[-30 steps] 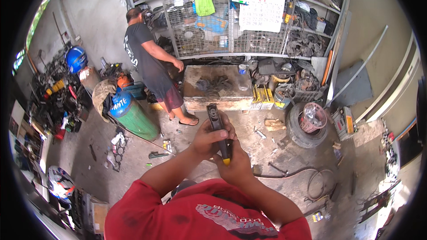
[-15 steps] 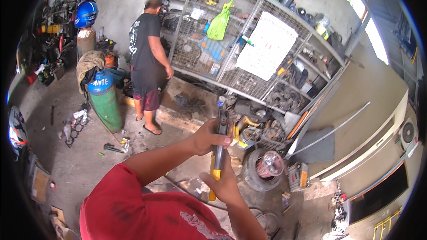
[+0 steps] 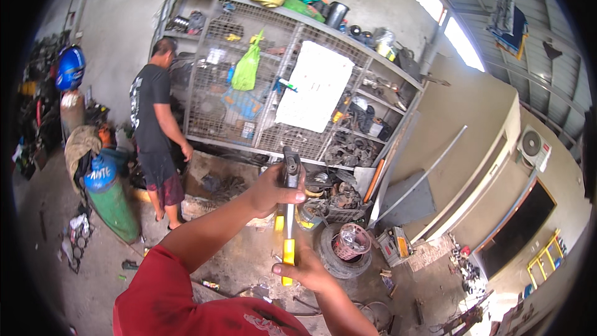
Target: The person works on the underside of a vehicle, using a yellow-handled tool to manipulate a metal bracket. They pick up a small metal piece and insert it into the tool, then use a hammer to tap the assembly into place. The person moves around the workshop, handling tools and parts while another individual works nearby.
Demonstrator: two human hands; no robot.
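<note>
In front of my chest I hold a hand tool [image 3: 290, 211] upright, with a dark grey metal head, a pivot near its top and yellow-gripped handles. It is plier-like, but its exact kind is unclear. My left hand [image 3: 273, 191] is closed around the upper part just below the head, thumb across the front. Lower down, my right hand [image 3: 306, 269] is at the yellow grip, its thumb lying near the handle's end. The right fingers are mostly hidden behind the tool.
A person [image 3: 155, 130] in a dark shirt stands at the left beside a mesh-fronted cabinet [image 3: 205, 109] of parts. A green gas cylinder [image 3: 115, 208] is at the left. Ahead right, a pink basket [image 3: 352, 242] sits on a tire [image 3: 326, 255]. Hoses and scraps lie on the floor.
My view has swung up and to the right, so the cabinet and person appear farther left. Both hands still hold the tool in nearly the same pose.
</note>
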